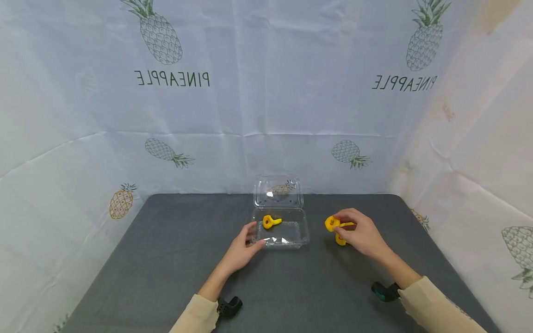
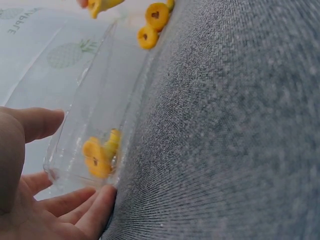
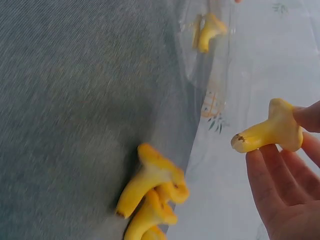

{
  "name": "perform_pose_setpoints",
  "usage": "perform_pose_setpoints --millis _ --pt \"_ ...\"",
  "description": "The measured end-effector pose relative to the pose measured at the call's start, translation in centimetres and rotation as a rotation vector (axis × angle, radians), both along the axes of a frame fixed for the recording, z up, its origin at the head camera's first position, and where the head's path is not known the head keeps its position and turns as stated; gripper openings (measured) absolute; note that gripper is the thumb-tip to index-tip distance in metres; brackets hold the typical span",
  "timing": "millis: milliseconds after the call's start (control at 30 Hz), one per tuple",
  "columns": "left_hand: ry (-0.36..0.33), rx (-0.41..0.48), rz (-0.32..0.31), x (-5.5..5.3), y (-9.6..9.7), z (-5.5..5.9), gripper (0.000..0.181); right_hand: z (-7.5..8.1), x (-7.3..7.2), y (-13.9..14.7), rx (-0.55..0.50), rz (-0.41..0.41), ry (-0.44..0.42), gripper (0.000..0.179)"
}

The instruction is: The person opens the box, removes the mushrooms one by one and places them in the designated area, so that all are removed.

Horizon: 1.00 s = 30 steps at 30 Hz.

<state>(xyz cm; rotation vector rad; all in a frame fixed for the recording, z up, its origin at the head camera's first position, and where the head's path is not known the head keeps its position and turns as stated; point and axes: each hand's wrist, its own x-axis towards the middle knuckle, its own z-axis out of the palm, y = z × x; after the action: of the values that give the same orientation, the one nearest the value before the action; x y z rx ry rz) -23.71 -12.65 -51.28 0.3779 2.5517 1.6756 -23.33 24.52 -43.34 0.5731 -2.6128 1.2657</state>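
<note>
My left hand (image 1: 240, 249) grips the near left corner of a clear plastic clamshell box (image 1: 300, 231), its thumb by the front rim and its fingers against the left end. One yellow chanterelle mushroom (image 1: 268, 222) lies inside the box, toward the left. Held between thumb and fingers of my right hand (image 1: 362, 231), another chanterelle (image 3: 272, 129) is raised off the table to the right of the box. Beneath that hand, more chanterelles (image 3: 152, 175) lie in a small cluster on the table, mostly hidden from the head view.
The box's lid (image 1: 278, 192) stands raised at the back, near the white pineapple-print cloth (image 1: 266, 92) that encloses the back and sides. A dark grey table (image 1: 175, 259) lies under everything. Each wrist wears a dark strapped device (image 1: 229, 306).
</note>
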Motion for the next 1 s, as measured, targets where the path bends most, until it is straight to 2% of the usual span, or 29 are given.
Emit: perform_pose_setpoints --millis 233,633,1000 --pt "0.006 -0.005 -0.002 -0.1 0.0 0.1 0.072 -0.2 0.2 1.7 0.043 -0.041 0.038 0.029" --pt "-0.003 -0.013 -0.004 0.0 0.0 0.1 0.072 -2.4 0.2 4.7 0.097 -0.127 0.119 0.029" --pt "-0.015 -0.008 -0.007 0.0 0.1 0.2 0.074 -3.9 0.3 6.5 0.131 -0.156 0.044 0.032"
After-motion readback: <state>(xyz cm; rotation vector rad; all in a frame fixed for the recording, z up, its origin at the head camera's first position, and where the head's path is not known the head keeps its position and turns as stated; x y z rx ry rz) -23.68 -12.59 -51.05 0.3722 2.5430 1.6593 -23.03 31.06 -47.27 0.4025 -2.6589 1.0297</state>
